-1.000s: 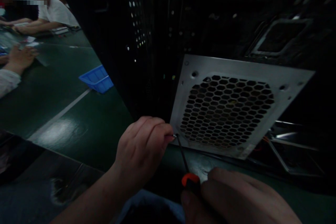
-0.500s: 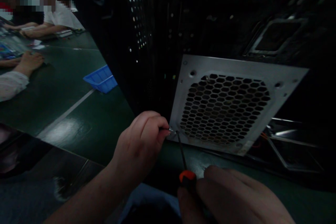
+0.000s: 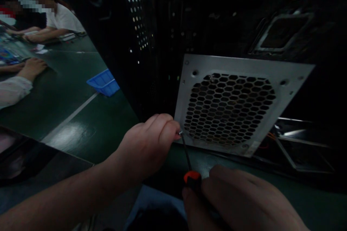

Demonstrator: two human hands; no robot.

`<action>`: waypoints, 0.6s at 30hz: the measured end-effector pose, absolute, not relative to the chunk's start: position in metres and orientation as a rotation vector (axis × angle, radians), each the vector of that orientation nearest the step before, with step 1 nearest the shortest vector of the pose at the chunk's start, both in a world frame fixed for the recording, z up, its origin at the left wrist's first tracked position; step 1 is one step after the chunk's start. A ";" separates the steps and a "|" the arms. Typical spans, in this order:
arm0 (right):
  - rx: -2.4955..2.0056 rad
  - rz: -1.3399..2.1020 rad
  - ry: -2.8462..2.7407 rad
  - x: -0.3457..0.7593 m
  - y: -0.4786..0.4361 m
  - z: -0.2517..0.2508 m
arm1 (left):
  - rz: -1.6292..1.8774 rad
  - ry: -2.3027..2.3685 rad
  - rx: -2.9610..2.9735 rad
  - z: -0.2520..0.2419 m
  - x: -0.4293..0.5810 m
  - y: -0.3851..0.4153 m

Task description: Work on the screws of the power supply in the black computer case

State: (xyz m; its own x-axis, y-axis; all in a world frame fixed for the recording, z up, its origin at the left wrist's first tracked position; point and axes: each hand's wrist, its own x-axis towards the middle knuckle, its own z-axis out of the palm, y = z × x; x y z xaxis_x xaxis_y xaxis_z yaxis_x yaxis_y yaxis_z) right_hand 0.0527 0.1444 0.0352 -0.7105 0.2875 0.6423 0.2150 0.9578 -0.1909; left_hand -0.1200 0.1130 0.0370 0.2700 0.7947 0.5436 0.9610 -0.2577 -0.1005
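My right hand [image 3: 241,202] is wrapped round a screwdriver [image 3: 193,178] with an orange and black handle. Its thin shaft points up and away, and the tip is by the lower left corner of a grey metal panel [image 3: 252,61] with a honeycomb grille. There my left hand [image 3: 151,140] pinches a small shiny screw [image 3: 180,133] at the screwdriver tip. Whether the two touch cannot be made out. The panel sits in the lower part of a black computer case [image 3: 157,50], whose inside is very dark.
A blue plastic tray [image 3: 104,82] stands on the green table [image 3: 81,112], left of the case. Co-workers sit across the table, one in a white top [image 3: 65,18]; another person's hand [image 3: 34,66] rests at the left. Wires and a metal frame [image 3: 295,151] lie right of the panel.
My left hand has moved slightly right, bringing the screw to the screwdriver tip. The case and panel appear shifted a little left and up in view.
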 end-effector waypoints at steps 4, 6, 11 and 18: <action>-0.450 -0.071 -2.477 0.052 0.147 0.037 | -0.405 -1.553 -2.149 0.040 -0.121 0.114; -0.475 -0.109 -2.483 0.054 0.147 0.037 | -0.353 -1.509 -2.172 0.041 -0.122 0.115; -0.476 -0.080 -2.465 0.056 0.145 0.035 | -0.210 -1.445 -2.275 0.048 -0.125 0.113; -0.295 0.323 -2.397 0.053 0.143 0.036 | 0.006 -1.529 -2.329 0.066 -0.119 0.114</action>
